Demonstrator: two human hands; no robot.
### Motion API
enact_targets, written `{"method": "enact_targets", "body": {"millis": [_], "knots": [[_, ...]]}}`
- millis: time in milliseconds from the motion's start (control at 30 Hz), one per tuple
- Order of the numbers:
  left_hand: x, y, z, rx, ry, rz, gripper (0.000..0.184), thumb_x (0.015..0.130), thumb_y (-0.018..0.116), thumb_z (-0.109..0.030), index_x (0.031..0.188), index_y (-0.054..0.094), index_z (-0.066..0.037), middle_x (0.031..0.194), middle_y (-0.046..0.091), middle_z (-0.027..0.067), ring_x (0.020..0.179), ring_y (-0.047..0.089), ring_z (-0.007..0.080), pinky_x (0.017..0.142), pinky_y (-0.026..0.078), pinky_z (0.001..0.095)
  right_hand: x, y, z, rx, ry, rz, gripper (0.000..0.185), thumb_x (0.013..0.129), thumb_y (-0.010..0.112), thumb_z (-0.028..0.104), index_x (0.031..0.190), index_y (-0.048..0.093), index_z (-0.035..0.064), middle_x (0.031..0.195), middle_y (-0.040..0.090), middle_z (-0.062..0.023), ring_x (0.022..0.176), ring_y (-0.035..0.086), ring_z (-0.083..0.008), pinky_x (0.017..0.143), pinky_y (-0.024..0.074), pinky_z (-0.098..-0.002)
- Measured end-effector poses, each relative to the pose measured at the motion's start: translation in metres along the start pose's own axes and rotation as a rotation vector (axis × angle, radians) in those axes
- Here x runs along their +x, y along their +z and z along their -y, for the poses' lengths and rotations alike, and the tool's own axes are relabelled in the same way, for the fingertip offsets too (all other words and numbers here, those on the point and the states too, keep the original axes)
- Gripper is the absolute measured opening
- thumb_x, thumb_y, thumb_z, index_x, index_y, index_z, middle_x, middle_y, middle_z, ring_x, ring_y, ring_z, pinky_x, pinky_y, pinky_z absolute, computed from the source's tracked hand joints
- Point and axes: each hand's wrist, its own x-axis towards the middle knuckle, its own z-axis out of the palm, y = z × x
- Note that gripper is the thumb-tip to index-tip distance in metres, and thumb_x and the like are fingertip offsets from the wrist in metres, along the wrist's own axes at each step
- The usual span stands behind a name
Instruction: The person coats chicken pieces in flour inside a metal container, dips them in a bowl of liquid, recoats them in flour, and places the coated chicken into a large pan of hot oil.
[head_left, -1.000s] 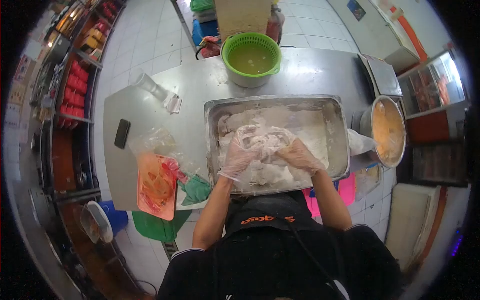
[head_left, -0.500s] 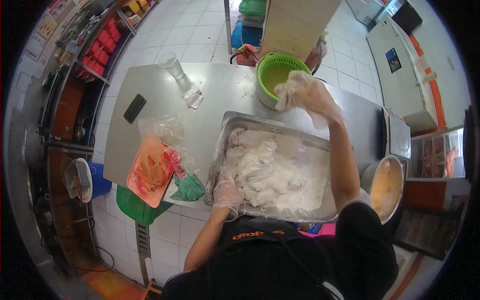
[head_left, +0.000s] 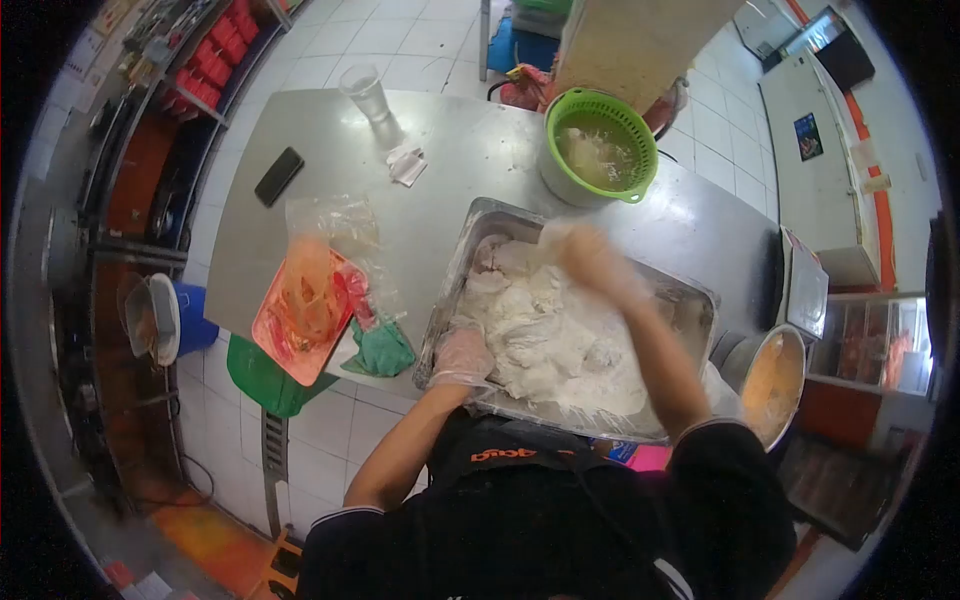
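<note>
A metal tray [head_left: 436,350] of white flour holds several flour-coated pieces [head_left: 535,325]. My left hand [head_left: 462,357], in a clear plastic glove, rests at the tray's near left corner against the flour; its fingertips are hard to make out. Above the tray's far part is my right hand [head_left: 590,258], also gloved and smeared by motion, so its fingers cannot be read. Beyond the tray stands a pale tub with a green strainer basket [head_left: 650,160]; a floury piece [head_left: 595,155] lies in the cloudy liquid inside it.
On the left of the steel table [head_left: 270,230] are a phone [head_left: 279,177], a clear cup [head_left: 368,98], crumpled paper [head_left: 406,166], a red tray [head_left: 300,362] with a plastic bag, and a green cloth [head_left: 380,350]. A metal bowl [head_left: 775,385] of orange contents stands right.
Both hands were together over the tray; then my right hand carried a floury piece to the strainer. That piece is now in the liquid, and my right hand has come back over the tray.
</note>
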Motion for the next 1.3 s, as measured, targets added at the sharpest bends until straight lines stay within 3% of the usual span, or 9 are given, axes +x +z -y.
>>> {"method": "enact_targets", "body": {"millis": [100,167,300,433,567,833,1000,1133,1300], "knots": [[0.001,0.008,-0.008,0.104,0.172,-0.275,0.035,0.092,0.052,-0.014,0.119,0.061,0.006,0.114,0.066,0.0284,0.111,0.063,0.0431,0.096,0.051,0.0487,-0.044,0.074,0.019,-0.245,0.115,0.012,0.015,0.086,0.057,0.011,0.096,0.059,-0.0003,0.083,0.066,-0.0215,0.079,0.068,-0.0394,0.073,0.0539,-0.0476],[0.035,0.022,0.003,0.182,0.599,-0.937,0.034,0.092,0.053,-0.015,0.117,0.063,0.005,0.114,0.066,0.0251,0.109,0.063,0.0426,0.094,0.052,0.0481,-0.053,0.116,-0.002,-0.188,0.314,-0.099,0.031,0.085,0.062,0.024,0.103,0.066,-0.0016,0.091,0.067,-0.0277,0.082,0.067,-0.0418,0.077,0.0552,-0.05],[0.114,0.047,0.013,0.229,0.412,-0.764,0.036,0.093,0.051,-0.014,0.122,0.06,0.004,0.114,0.066,0.0244,0.106,0.064,0.0437,0.092,0.052,0.0497,-0.058,0.088,0.009,0.063,0.701,0.121,0.056,0.078,0.071,0.045,0.108,0.066,-0.0027,0.097,0.068,-0.0281,0.087,0.067,-0.0439,0.081,0.0529,-0.0511],[0.101,-0.007,-0.018,0.464,0.337,-0.084,0.029,0.09,0.051,-0.011,0.109,0.068,0.002,0.11,0.067,0.0264,0.102,0.067,0.0383,0.089,0.054,0.0444,-0.081,0.083,0.005,0.033,0.397,-0.095,0.055,0.075,0.075,0.046,0.105,0.065,0.0009,0.098,0.067,-0.0291,0.091,0.065,-0.0448,0.081,0.0507,-0.0527],[0.089,0.004,-0.015,-0.006,0.182,-0.418,0.03,0.092,0.047,-0.013,0.106,0.067,0.006,0.105,0.067,0.0295,0.1,0.067,0.0426,0.09,0.053,0.0473,-0.073,0.067,0.015,0.22,0.599,-0.098,0.046,0.076,0.075,0.038,0.105,0.065,0.0032,0.1,0.068,-0.0275,0.095,0.065,-0.0437,0.082,0.0504,-0.0513],[-0.01,-0.089,-0.035,0.124,0.303,-0.159,0.039,0.091,0.053,-0.02,0.126,0.063,-0.008,0.101,0.07,0.0216,0.098,0.068,0.0392,0.088,0.052,0.0502,-0.051,0.039,0.008,0.356,0.714,-0.173,0.041,0.078,0.07,0.036,0.098,0.067,-0.0004,0.091,0.069,-0.0278,0.087,0.068,-0.0443,0.079,0.0526,-0.0478],[0.058,-0.024,-0.024,-0.381,0.856,-0.147,0.047,0.085,0.065,-0.046,0.111,0.069,-0.007,0.104,0.07,0.018,0.102,0.064,0.0367,0.091,0.05,0.0434,-0.047,0.128,-0.033,-0.18,0.322,0.108,0.037,0.082,0.068,0.034,0.096,0.071,0.0,0.094,0.07,-0.0249,0.088,0.068,-0.0395,0.077,0.0529,-0.0477],[0.035,-0.011,-0.017,-0.443,0.409,-0.127,0.042,0.09,0.062,-0.044,0.113,0.07,-0.01,0.107,0.07,0.0139,0.099,0.065,0.032,0.089,0.05,0.0412,-0.067,0.09,-0.012,-0.07,0.544,0.102,0.033,0.084,0.067,0.031,0.098,0.072,0.0013,0.094,0.07,-0.0234,0.088,0.068,-0.0387,0.076,0.0528,-0.0485],[0.008,-0.026,-0.041,-0.37,0.774,-0.511,0.036,0.094,0.059,-0.04,0.105,0.07,-0.008,0.105,0.07,0.0179,0.093,0.065,0.0309,0.082,0.05,0.0428,-0.091,0.03,0.047,-0.018,0.069,-0.459,0.021,0.085,0.064,0.012,0.103,0.071,0.0018,0.088,0.07,-0.0205,0.084,0.067,-0.0387,0.076,0.0538,-0.0459]]}}
